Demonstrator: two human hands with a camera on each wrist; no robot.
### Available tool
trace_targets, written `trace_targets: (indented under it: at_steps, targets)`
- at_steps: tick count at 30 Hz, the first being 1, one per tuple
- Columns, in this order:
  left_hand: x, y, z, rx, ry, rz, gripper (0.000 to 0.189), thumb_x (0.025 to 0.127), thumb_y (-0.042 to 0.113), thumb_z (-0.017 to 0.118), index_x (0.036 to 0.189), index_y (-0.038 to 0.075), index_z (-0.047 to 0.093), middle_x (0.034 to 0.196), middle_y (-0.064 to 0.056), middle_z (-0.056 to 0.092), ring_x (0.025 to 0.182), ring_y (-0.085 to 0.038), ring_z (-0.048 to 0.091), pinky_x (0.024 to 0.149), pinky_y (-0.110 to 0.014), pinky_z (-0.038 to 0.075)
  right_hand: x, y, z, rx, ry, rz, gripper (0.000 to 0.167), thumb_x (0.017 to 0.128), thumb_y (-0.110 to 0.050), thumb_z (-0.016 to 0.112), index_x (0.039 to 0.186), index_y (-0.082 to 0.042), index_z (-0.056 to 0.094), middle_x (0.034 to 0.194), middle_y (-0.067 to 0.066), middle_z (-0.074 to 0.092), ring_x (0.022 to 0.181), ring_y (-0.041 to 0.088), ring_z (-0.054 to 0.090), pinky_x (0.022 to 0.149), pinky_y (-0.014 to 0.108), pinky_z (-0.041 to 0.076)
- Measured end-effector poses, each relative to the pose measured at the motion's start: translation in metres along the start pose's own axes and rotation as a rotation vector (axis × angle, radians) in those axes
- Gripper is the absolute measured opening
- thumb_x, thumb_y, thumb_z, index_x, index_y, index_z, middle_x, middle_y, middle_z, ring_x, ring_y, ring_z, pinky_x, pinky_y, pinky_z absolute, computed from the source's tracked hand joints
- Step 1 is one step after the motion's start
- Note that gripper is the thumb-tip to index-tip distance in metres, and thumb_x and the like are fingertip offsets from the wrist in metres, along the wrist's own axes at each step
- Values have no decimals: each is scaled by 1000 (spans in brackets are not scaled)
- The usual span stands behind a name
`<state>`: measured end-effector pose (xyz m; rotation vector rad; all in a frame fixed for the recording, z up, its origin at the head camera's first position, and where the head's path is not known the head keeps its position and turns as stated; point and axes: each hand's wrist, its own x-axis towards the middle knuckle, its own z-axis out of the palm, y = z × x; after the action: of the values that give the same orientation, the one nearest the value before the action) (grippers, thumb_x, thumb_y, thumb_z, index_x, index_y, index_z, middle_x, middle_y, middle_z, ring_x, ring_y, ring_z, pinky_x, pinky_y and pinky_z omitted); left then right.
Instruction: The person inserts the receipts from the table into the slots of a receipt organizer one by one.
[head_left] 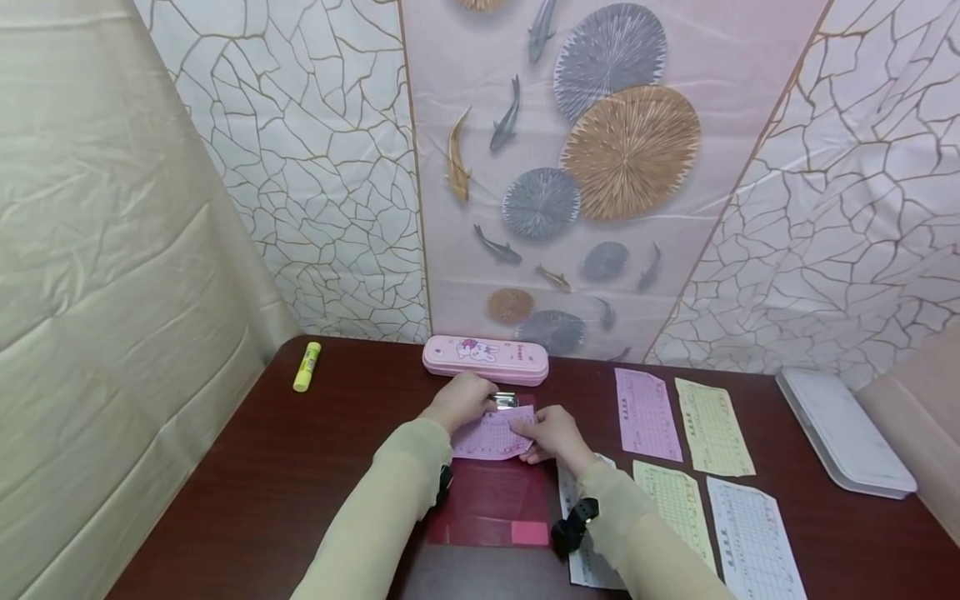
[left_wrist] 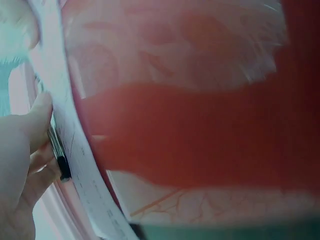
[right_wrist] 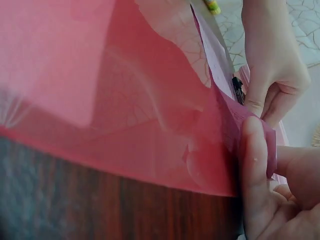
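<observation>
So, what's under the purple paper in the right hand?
A red board lies beneath the purple paper, showing past its near edge. The part directly underneath is covered, so anything else there can't be seen.

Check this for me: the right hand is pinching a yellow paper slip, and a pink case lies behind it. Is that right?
Not quite: the paper slip pinched by the right hand is pinkish purple, not yellow, as the head view shows. The pink case does lie behind it.
</observation>
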<state>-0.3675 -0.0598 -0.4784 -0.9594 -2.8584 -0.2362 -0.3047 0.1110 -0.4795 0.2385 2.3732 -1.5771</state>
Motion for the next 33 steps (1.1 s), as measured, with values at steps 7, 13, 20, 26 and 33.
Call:
trace_targets:
  at_steps: [7, 13, 20, 26, 33]
  targets:
    - [-1, 8, 0, 258, -55, 65, 12, 90, 8, 56, 88, 11, 67, 87, -1, 69, 90, -20, 61, 81, -31, 51, 5, 1, -1, 15, -34, -8, 22, 88, -14, 67, 76, -1, 54, 51, 9, 58, 39, 12, 57, 42, 26, 51]
    - [0, 11, -2, 305, -68, 65, 10, 89, 9, 59, 93, 10, 69, 85, -1, 70, 89, -19, 62, 83, -29, 50, 9, 3, -4, 50, -63, 4, 20, 89, -14, 65, 79, 0, 56, 51, 9, 58, 41, 12, 58, 42, 26, 51]
    - [0, 12, -1, 316, -65, 56, 13, 90, 10, 57, 93, 11, 70, 87, -1, 71, 86, -17, 63, 84, -29, 50, 9, 1, -6, 41, -53, 17, 21, 91, -15, 64, 79, 1, 56, 51, 7, 56, 41, 10, 56, 42, 24, 51]
    - [0, 14, -2, 296, -66, 41, 17, 93, 10, 53, 96, 9, 70, 90, -2, 71, 88, -18, 63, 84, -29, 51, 12, -1, -9, 16, -22, 11, 24, 89, -14, 65, 73, -3, 52, 46, 4, 54, 38, 7, 52, 39, 20, 46]
    - [-1, 15, -4, 311, -49, 61, 18, 93, 8, 52, 95, 9, 70, 87, -2, 71, 86, -18, 64, 82, -29, 51, 23, -5, -12, -94, -5, 7, 31, 86, -18, 69, 67, -8, 47, 45, 2, 50, 36, 6, 46, 37, 17, 40]
